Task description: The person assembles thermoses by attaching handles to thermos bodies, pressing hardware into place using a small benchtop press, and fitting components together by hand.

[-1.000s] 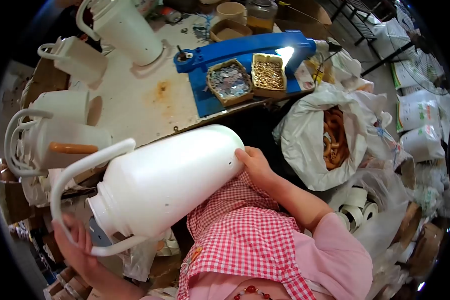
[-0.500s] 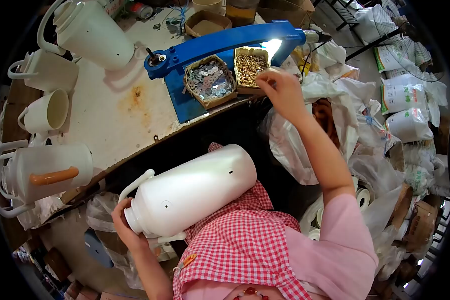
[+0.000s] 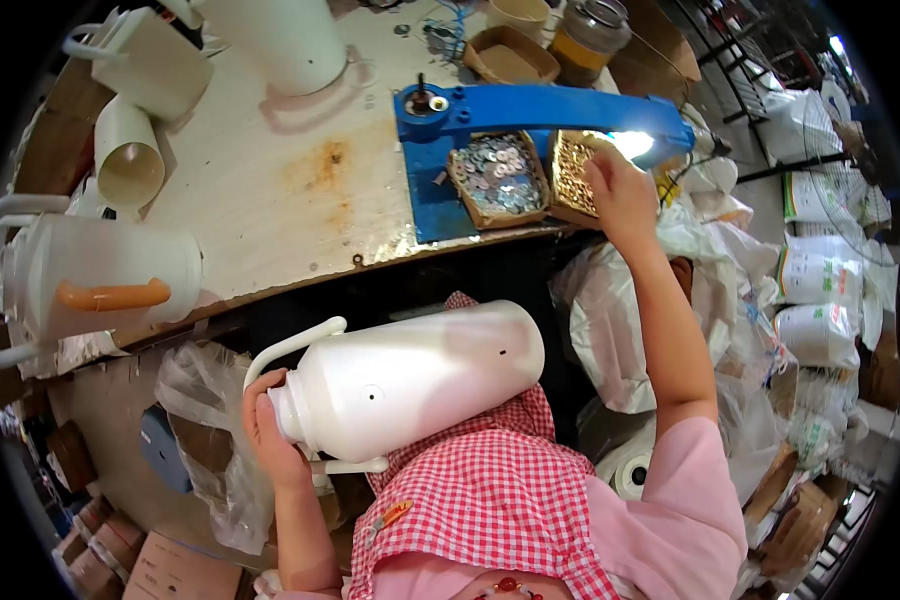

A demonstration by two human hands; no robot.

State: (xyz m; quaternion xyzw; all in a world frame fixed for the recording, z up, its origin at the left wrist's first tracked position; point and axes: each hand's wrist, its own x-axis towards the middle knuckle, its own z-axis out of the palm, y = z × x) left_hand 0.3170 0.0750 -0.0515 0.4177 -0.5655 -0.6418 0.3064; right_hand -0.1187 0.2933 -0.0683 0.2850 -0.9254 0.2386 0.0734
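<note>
Across my lap lies a white thermos flask body [image 3: 430, 375] on its side, with two small dark holes in its wall and a white carrying handle [image 3: 292, 345] near its neck. My left hand [image 3: 270, 425] is closed around the neck end. On the bench, my right hand [image 3: 622, 190] reaches over a cardboard box of small brass-coloured rivets [image 3: 573, 170], fingers bent together at the pile. What the fingertips pinch, if anything, is hidden. Beside it stands another cardboard box, full of flat metal washers [image 3: 500, 175].
A blue metal press arm [image 3: 560, 108] with a bright lamp spans behind both boxes. More flask bodies, one with an orange handle [image 3: 115, 295], stand at the bench's left. A jar [image 3: 585, 40] sits at the back. Plastic bags [image 3: 620, 320] hang below the right edge.
The view has shifted, so the bench appears farther right. My right hand has gone from just above the rivet box's front edge down to the rivets. My left hand still holds the flask.
</note>
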